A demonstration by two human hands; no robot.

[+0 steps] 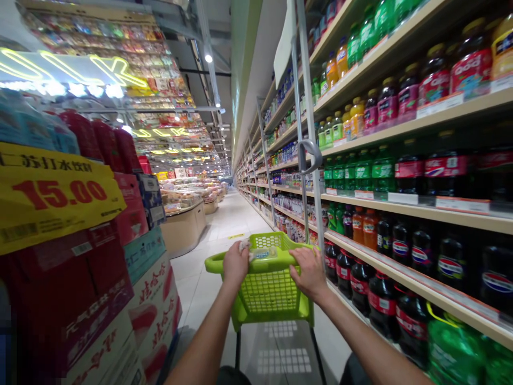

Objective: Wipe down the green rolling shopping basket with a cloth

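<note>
A lime-green plastic shopping cart [272,291] with a grid basket stands right in front of me. My left hand [236,264] is closed around the left part of its handle. Something small and white, perhaps crumpled tissue, shows at that hand's thumb; I cannot make it out. On the right, my right hand [309,271] is wrapped over the handle, its thumb lying along the near side. Between the two hands, a clear panel with a label [264,253] is set in the middle of the handle. What lies inside the basket is mostly hidden.
Shelves [401,208] of bottled drinks run close along the right, with a grey hooked fitting [309,156] on a post. Stacked drink cartons [148,299] under a yellow price sign [60,195] crowd the left. A tiled aisle [224,208] leads ahead past rounded display counters [182,230].
</note>
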